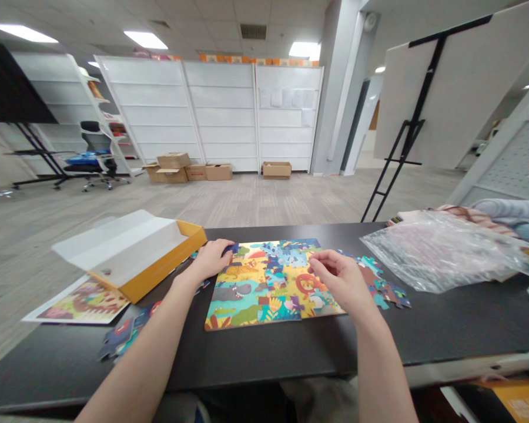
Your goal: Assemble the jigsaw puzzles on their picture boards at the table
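A colourful animal jigsaw puzzle lies largely assembled on the black table, with a hippo, a crocodile and a lion showing. My left hand rests at its upper left corner, fingers stretched out and thumb apart, beside a dark blue patch. Over the puzzle's right side, above the lion, is my right hand, its thumb and index finger pinched together. Whatever may be between those fingertips is too small to make out. Loose puzzle pieces lie in a heap to the right of my right hand.
An open yellow box with a white inside stands at the left, by a picture sheet. More loose pieces lie near my left forearm. A clear plastic bag covers the table's right side. Cardboard boxes stand on the floor beyond.
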Available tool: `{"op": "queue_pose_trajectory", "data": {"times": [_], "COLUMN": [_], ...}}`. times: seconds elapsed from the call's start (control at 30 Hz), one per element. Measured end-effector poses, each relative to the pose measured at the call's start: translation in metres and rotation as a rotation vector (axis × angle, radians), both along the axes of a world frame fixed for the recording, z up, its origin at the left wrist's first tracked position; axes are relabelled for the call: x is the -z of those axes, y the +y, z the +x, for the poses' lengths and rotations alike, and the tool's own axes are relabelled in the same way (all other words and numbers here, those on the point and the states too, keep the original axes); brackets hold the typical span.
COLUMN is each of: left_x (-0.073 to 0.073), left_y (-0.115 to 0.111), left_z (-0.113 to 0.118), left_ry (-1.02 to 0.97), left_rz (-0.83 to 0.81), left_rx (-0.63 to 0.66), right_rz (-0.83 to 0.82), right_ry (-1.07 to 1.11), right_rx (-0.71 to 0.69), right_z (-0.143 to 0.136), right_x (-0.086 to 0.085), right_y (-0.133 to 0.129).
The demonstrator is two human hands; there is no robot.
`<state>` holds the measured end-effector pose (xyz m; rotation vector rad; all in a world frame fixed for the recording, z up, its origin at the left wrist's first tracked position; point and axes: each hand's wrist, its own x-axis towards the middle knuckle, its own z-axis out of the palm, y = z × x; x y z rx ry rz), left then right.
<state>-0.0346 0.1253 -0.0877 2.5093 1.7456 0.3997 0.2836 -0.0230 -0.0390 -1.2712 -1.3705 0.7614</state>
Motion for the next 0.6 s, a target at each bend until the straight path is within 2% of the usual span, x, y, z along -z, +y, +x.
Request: {"op": "queue_pose_trajectory", "data": {"times": [0.27,0.4,0.47,0.5,0.6], "left_x": [0.002,-0.013,-0.027,-0.034,-0.047], "left_y": [0.000,-0.012,-0.028,-0.038,-0.071], "left_z": [-0.001,0.007,0.019,0.026,0.055], "left_ry": [-0.029,-0.065,-0.134,-0.186,-0.239], "left_rz": [0.034,0.117,0.176,0.191,0.074], "left_rx": [-0.002,0.004,0.081,0.168,0.399], "right_rz": [-0.001,0.010,0.024,0.030,0.048], "right_ry": [-0.042,-0.018,-0.015,-0.018,-0.021], "right_rx": [0.045,0.068,0.070,0.070,0.062], "right_z": [0.004,0.011,0.014,0.015,0.016], "right_x": [0.001,0.001,0.001,0.002,0.003], "right_y": [0.001,0.000,0.000,0.001,0.001]}}
